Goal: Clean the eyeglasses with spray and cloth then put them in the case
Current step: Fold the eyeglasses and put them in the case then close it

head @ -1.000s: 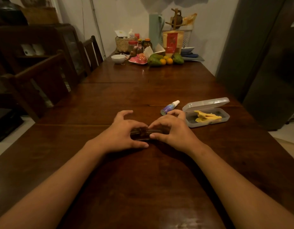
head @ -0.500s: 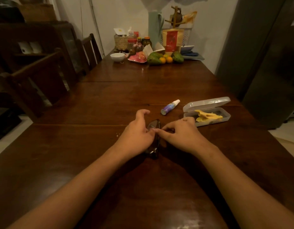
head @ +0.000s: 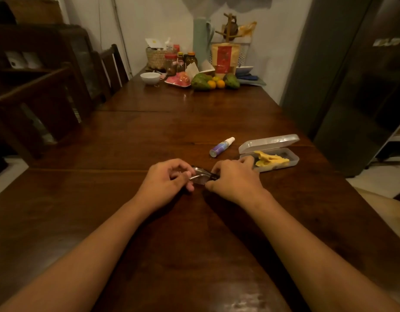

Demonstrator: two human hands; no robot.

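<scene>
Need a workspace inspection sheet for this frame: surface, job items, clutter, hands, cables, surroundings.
Surface: dark glossy wooden table.
Job's things: eyeglasses held between both hands; spray bottle lying on its side; case open, yellow cloth inside.
Clutter: bowl, fruit, jars, basket at the far end.
Hands: left hand and right hand each pinch the eyeglasses.
Cables: thin line down the wall; cord or pipe, cannot tell.
Surroundings: chairs on the left, dark cabinet on the right.
</scene>
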